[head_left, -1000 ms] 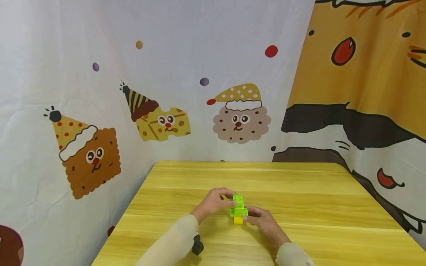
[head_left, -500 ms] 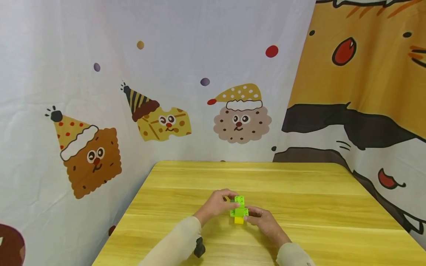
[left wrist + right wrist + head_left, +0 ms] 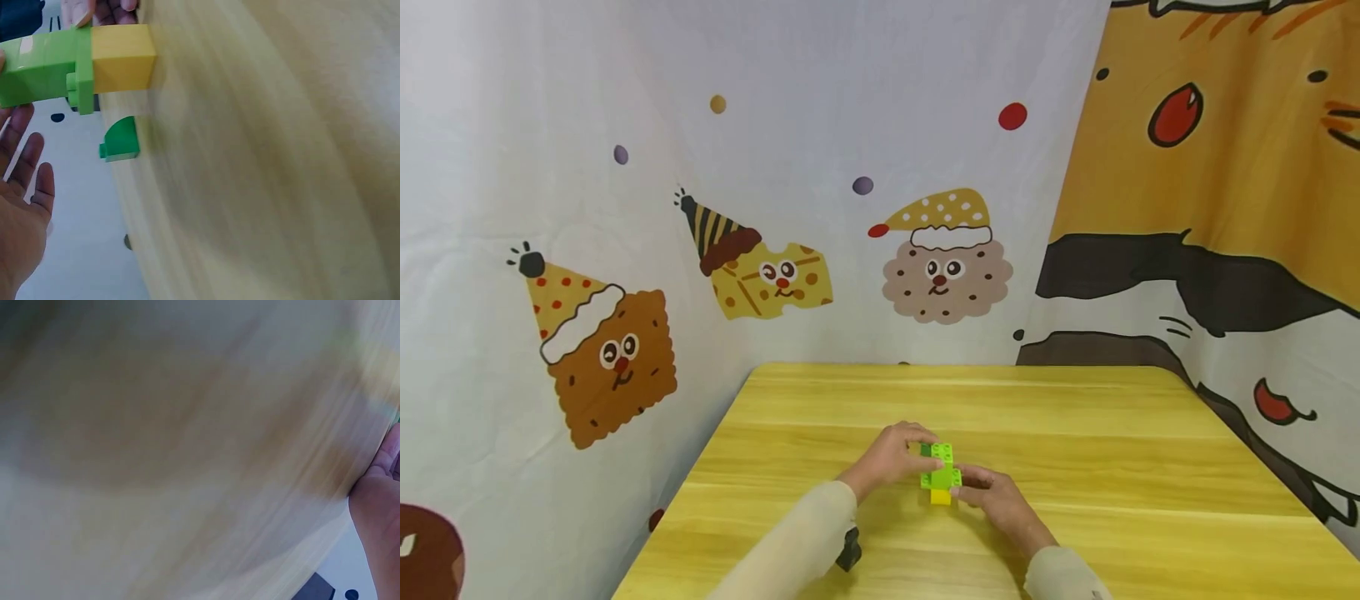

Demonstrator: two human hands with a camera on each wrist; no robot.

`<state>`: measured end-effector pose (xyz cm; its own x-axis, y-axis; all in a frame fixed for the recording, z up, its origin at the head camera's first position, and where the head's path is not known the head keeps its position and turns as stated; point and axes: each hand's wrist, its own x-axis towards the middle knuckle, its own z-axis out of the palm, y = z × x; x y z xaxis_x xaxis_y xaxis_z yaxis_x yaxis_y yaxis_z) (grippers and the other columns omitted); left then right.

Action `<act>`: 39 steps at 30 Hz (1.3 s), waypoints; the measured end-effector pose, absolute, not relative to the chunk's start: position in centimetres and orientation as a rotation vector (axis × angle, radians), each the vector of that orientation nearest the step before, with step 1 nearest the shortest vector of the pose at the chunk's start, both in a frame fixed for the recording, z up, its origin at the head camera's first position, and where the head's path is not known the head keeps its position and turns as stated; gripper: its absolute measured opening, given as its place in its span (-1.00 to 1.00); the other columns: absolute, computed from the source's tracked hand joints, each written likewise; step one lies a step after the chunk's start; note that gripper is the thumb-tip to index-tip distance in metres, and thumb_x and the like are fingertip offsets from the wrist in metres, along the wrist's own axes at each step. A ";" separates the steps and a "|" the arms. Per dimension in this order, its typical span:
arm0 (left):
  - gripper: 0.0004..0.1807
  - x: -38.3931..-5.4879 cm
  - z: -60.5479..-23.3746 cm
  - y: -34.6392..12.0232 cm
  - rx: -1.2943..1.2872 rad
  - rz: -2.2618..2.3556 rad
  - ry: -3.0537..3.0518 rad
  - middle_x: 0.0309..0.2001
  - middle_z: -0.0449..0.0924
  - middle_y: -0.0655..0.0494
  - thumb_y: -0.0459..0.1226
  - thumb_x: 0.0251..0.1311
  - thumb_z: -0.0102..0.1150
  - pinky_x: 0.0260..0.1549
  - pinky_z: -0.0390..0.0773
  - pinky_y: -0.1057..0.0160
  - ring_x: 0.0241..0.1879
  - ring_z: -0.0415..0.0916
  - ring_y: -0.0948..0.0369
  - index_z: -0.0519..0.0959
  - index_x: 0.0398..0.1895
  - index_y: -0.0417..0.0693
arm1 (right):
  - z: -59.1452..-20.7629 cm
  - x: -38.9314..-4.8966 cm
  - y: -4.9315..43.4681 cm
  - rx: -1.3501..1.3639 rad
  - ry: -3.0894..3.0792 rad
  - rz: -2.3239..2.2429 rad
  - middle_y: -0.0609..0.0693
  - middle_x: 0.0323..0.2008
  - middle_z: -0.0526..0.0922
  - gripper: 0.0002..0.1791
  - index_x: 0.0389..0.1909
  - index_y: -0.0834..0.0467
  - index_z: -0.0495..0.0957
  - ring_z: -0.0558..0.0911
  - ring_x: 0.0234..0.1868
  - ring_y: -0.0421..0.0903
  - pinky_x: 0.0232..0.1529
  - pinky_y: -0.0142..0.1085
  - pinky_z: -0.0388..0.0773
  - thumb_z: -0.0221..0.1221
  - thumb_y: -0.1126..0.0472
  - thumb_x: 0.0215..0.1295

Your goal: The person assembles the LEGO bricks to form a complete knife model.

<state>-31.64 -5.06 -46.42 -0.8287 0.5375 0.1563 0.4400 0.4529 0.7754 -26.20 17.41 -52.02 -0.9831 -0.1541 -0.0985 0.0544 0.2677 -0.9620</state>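
A small tower of toy building blocks stands on the table [image 3: 1075, 433]. At its base is a yellow block [image 3: 124, 59], with a wider light green block [image 3: 84, 72] on it that sticks out at both sides. Further light green blocks [image 3: 39, 61] rise above that. My left hand [image 3: 891, 454] pinches the top of the tower between thumb and fingers, its other fingers spread. Low on the right side, my right hand [image 3: 997, 498] holds the wide light green block by its end. Behind the tower lies a dark green rounded block [image 3: 123, 141], touched by neither hand.
A black object [image 3: 849, 550] shows beside the left sleeve [image 3: 797, 542]. Behind the table hangs a white curtain [image 3: 820, 108] printed with cartoon snacks, meeting a larger cartoon print on the right.
My left hand has moved slightly right. The top light green block, tipped a second ago, now sits in line with the tower. More of the dark green block shows. The right hand stays put.
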 end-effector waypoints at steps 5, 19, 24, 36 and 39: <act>-0.60 -33.2 -47.1 -6.2 0.754 1.412 2.531 0.04 0.57 0.22 0.02 0.34 0.21 -0.03 0.50 0.03 0.05 0.46 0.11 0.61 0.17 0.13 | -52.0 -26.1 17.4 -0.102 2.365 -1.792 0.12 0.10 0.61 -0.37 0.26 0.22 0.51 0.57 0.09 0.08 0.05 0.04 0.51 0.35 0.00 0.25; -0.37 -37.4 -50.1 -5.7 0.628 1.191 2.586 0.15 0.51 -0.08 -0.17 0.25 0.36 0.13 0.44 -0.04 0.14 0.45 0.00 0.42 0.37 -0.05 | -52.1 -26.4 17.6 -0.121 2.333 -1.837 0.15 0.11 0.60 -0.37 0.26 0.24 0.50 0.56 0.11 0.08 0.07 0.01 0.51 0.35 0.02 0.25; -0.79 -37.5 -50.6 -5.2 0.685 1.194 2.659 -0.10 0.60 0.06 -0.25 0.29 0.31 -0.04 0.52 0.06 -0.09 0.52 0.12 0.66 -0.06 -0.10 | -52.1 -26.4 17.7 -0.146 2.321 -1.852 0.12 0.10 0.61 -0.40 0.27 0.24 0.50 0.57 0.10 0.06 0.07 -0.02 0.52 0.33 0.03 0.28; -0.40 -38.0 -49.8 -3.7 0.707 1.027 2.573 0.12 0.53 0.06 -0.17 0.21 0.39 0.11 0.48 0.04 0.12 0.48 0.08 0.49 0.34 0.08 | -51.7 -26.3 17.6 -0.177 2.292 -1.864 0.12 0.09 0.61 -0.40 0.25 0.26 0.51 0.58 0.09 0.05 0.08 -0.01 0.51 0.33 0.03 0.28; -0.63 -38.2 -49.9 -3.2 0.726 0.988 2.601 -0.04 0.57 0.18 -0.20 0.21 0.38 -0.04 0.54 0.14 -0.05 0.52 0.18 0.63 0.10 0.08 | -51.7 -26.4 17.6 -0.173 2.293 -1.865 0.12 0.09 0.62 -0.40 0.25 0.26 0.51 0.58 0.09 0.04 0.08 -0.03 0.52 0.33 0.04 0.28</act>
<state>-38.21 -3.25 -49.92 -0.8395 0.5391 -0.0678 0.3583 0.6430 0.6769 -26.35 17.57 -51.74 -0.9770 -0.2026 -0.0660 0.0234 0.2060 -0.9783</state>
